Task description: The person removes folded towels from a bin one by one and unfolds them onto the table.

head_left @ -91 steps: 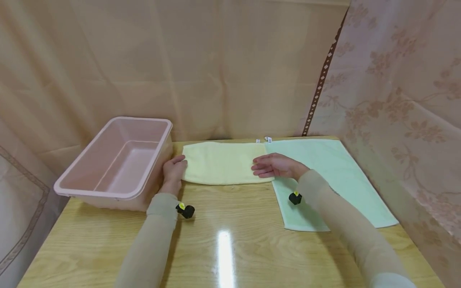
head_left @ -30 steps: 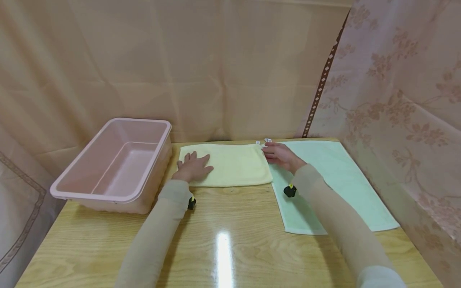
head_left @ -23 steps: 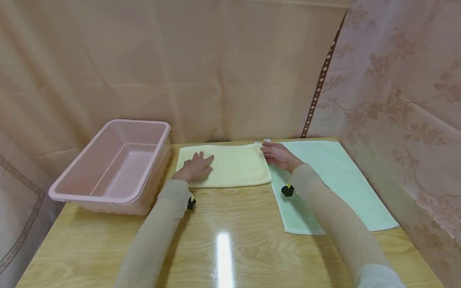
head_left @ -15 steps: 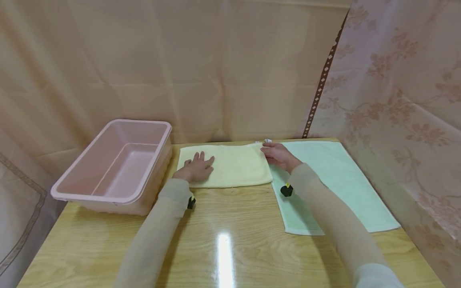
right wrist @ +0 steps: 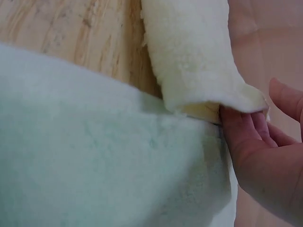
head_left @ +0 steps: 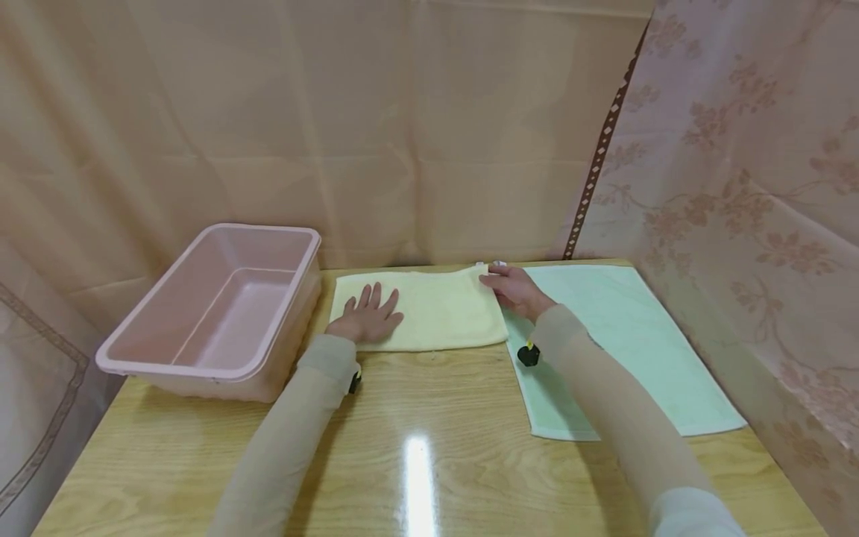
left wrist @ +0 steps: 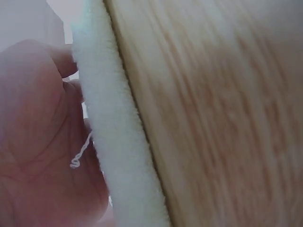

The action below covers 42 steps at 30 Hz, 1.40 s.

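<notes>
A pale yellow towel, folded into a rectangle, lies on the wooden table. Spread fingers of my left hand rest on its left end. The left wrist view shows the left palm beside the towel's thick edge, with a loose thread. My right hand holds the far right corner of the yellow towel, slightly raised. In the right wrist view, right fingers reach under the lifted towel edge; their tips are hidden. A mint green towel is spread flat below the right hand and forearm.
An open pink plastic basin stands on the table's left side, close to the left forearm. Small white tags show by the towels' far edges. Behind the table hangs a beige curtain; a flowered one borders the right.
My left hand has gone from the yellow towel's left edge onto its top and spread its fingers. The right hand has moved to the far right corner, which has risen slightly.
</notes>
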Each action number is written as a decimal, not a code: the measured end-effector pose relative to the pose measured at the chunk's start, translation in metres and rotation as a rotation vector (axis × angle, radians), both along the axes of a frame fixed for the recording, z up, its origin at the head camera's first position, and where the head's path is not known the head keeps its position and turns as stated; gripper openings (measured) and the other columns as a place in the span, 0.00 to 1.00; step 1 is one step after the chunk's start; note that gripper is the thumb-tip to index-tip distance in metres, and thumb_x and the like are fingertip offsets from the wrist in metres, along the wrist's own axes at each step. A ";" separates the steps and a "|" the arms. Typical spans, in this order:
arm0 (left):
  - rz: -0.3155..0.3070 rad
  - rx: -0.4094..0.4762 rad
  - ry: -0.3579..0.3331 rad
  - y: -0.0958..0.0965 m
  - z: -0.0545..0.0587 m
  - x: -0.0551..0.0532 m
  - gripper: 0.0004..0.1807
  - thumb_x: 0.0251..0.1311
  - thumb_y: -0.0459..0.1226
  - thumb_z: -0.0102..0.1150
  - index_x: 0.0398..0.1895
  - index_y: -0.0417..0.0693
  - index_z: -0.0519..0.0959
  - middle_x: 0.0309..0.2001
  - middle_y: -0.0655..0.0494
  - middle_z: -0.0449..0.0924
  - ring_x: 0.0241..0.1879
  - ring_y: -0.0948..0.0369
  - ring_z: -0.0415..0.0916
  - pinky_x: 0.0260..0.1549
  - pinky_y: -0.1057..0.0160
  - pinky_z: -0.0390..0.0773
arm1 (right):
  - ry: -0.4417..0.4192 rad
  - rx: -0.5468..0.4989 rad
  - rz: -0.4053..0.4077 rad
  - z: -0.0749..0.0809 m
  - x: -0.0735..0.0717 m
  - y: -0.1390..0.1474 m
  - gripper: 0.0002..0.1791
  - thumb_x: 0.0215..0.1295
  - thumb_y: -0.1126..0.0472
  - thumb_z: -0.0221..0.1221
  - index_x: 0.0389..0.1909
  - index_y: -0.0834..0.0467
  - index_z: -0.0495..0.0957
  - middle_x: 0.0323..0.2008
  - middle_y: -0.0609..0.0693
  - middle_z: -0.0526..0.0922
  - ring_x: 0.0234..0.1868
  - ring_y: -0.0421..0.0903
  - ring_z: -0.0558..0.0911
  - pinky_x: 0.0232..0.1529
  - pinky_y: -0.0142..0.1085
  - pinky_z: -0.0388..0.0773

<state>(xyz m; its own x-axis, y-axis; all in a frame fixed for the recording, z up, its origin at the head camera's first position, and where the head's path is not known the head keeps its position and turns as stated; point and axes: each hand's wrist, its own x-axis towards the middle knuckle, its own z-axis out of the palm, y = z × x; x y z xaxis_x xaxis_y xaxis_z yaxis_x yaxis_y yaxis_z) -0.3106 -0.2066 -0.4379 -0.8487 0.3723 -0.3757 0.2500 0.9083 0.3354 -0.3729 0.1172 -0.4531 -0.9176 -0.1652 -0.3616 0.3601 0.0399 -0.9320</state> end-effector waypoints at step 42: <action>0.110 -0.030 0.344 0.011 0.027 0.004 0.43 0.74 0.50 0.51 0.83 0.50 0.42 0.78 0.28 0.35 0.78 0.37 0.29 0.71 0.34 0.45 | 0.339 0.229 0.445 0.056 0.048 0.011 0.13 0.74 0.53 0.61 0.44 0.61 0.76 0.39 0.61 0.78 0.54 0.63 0.71 0.57 0.55 0.70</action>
<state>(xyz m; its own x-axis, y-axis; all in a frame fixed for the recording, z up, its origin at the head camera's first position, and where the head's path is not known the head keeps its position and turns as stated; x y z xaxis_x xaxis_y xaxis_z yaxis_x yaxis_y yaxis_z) -0.3066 -0.1951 -0.4105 -0.9618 0.2646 -0.0708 0.2434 0.9442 0.2217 -0.3247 0.1286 -0.3968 -0.8484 -0.5123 -0.1332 -0.0526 0.3320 -0.9418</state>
